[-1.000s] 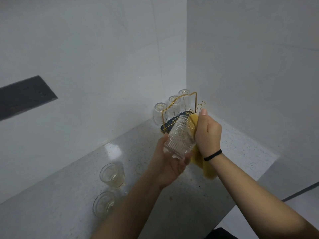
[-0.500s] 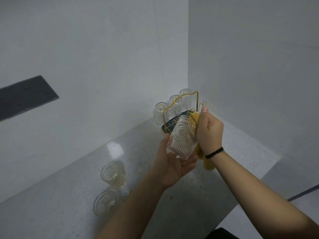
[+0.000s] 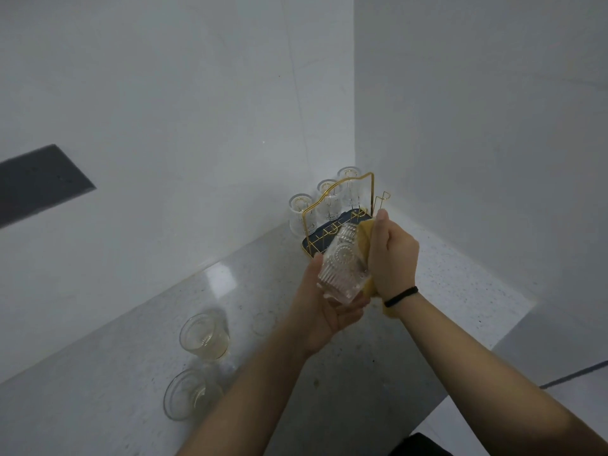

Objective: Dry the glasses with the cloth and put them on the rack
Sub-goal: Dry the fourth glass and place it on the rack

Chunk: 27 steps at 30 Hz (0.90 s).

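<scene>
My left hand (image 3: 324, 311) cups the base of a clear embossed glass (image 3: 343, 263), tilted with its mouth toward the rack. My right hand (image 3: 393, 255) grips a yellow cloth (image 3: 365, 233) pressed against the glass's right side and rim. Just behind stands the gold wire rack (image 3: 339, 205) on a dark tray, with three glasses (image 3: 329, 204) upside down on its far pegs. Two more glasses (image 3: 204, 337) stand upright on the counter at the lower left.
The speckled grey counter (image 3: 263, 373) runs into a corner of two white walls. Its front edge drops off at the lower right. A dark panel (image 3: 36, 184) is set in the left wall. A faint wet ring marks the counter near the left wrist.
The cloth hangs less far below my right wrist than before, bunched up higher against the glass. Both hands stay at the same spot in front of the rack.
</scene>
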Available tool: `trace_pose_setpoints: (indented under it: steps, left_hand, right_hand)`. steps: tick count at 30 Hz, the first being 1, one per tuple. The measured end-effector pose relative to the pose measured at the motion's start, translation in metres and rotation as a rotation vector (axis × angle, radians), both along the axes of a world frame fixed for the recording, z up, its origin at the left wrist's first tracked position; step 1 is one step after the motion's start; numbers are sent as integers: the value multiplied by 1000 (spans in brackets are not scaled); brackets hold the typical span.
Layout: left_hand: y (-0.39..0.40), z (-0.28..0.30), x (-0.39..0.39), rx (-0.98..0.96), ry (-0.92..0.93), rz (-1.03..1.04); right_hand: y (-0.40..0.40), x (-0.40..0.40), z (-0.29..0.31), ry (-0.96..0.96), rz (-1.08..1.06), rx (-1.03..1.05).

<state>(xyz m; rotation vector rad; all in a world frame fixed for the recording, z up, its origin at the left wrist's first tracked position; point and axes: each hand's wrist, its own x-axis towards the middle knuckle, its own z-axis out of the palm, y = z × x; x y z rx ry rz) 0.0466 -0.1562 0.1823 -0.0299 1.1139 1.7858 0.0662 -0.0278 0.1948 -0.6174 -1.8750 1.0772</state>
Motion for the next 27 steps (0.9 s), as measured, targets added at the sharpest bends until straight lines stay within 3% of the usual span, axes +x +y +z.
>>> trace_pose_setpoints:
  steps: [3,5,6,9,12,15,21,27]
  left_hand:
    - [20,-9,1,-179,415,155]
    - [29,-13,0,-271,569,174]
    - [30,-15,-2,-260,548,181]
    - [42,-10,-17,-151,228,216]
    - [49,-11,-26,-182,2,209]
    - [58,-14,-40,-273,36,241]
    - [59,-7,-80,-658,678,313]
    - [82,-5,-120,-1003,1239,197]
  right_hand:
    - [17,-9,-5,-110,-49,-24]
    - [27,-12,-8,-123,-36,-46]
    - [31,-13,-9,-112,-24,-38]
    - [49,-15,-14,-56,19,21]
    - [67,-18,-20,-35,52,21]
    - [89,-26,-29,-97,32,-24]
    - [110,-37,-41,-216,32,-117]
    - [117,-52,-52,-300,101,-187]
